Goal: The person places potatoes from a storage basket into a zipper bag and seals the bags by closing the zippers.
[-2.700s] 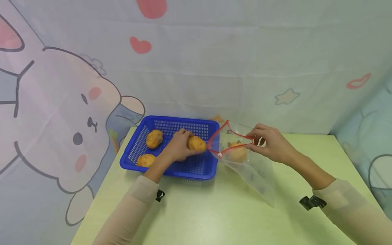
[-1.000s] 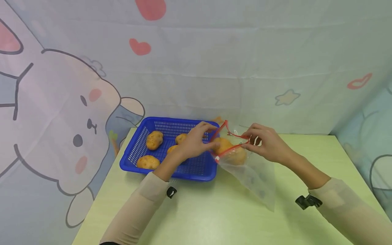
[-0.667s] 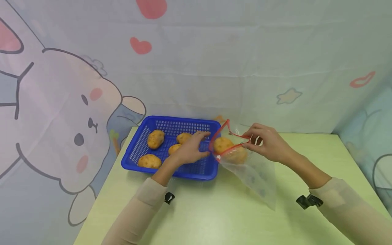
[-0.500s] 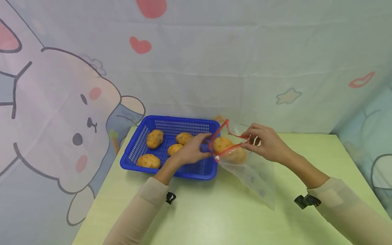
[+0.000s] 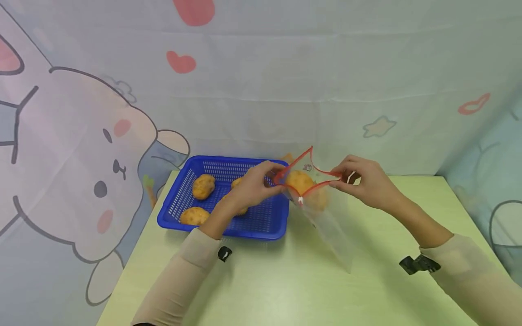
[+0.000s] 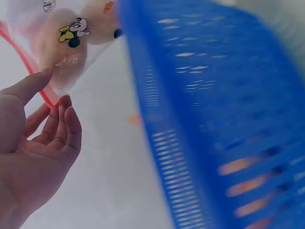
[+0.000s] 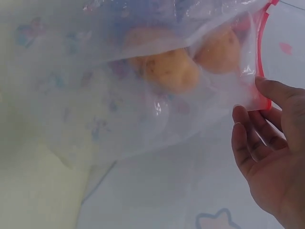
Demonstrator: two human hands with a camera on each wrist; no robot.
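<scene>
A clear zip bag (image 5: 332, 233) with a red zip rim is held up at the basket's right side, its mouth spread wide. My left hand (image 5: 254, 185) pinches the rim's left corner between thumb and fingers, as the left wrist view shows. The opposite corner is pinched by my right hand (image 5: 364, 181); in the right wrist view its thumb lies over the red strip (image 7: 260, 52). Inside the bag are two potatoes: one potato (image 5: 299, 180) just below the mouth, and another potato (image 5: 318, 198) beside it, seen through the plastic.
A blue slotted basket (image 5: 261, 233) stands on the pale green table (image 5: 277, 280), partly behind my left forearm. Several potatoes lie in it, including one potato (image 5: 203, 186) at its left. A printed cloth (image 5: 261, 122) hangs behind the table.
My left hand carried a potato from the basket into the bag, let go of it, then took hold of the rim's left corner. The bag's mouth is now raised and spread wider.
</scene>
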